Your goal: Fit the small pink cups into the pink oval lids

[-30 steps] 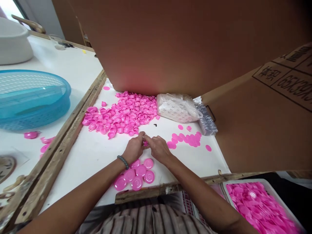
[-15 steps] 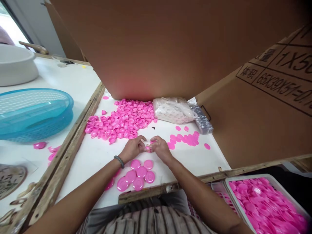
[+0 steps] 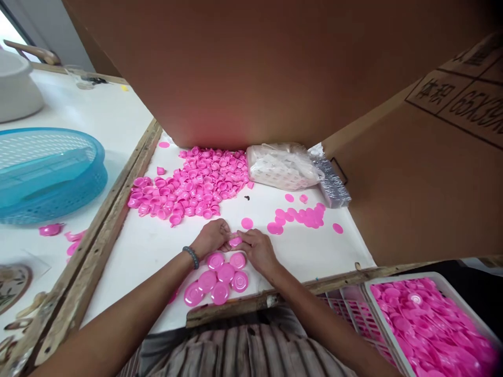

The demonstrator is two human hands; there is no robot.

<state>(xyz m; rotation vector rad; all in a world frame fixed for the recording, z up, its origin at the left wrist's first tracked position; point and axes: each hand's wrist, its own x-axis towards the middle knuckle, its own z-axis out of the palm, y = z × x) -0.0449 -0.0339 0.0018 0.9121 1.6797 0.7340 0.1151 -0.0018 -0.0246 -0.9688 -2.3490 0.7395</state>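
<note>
Left hand (image 3: 212, 238) and right hand (image 3: 258, 251) pinch one small pink piece (image 3: 236, 241) between them, near the front edge of the tabletop (image 3: 330, 251), just beyond clustered pink saucers (image 3: 226, 272).

The saucers (image 3: 225, 273) are glossy, apparently smooth plastic.

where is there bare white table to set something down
Left: between wooden strip, pink cup heap and left forearm. Right: between flat pink discs, right forearm and cardboard panel. Crowded: that heap, and the pink saucers between the forearms.
</note>
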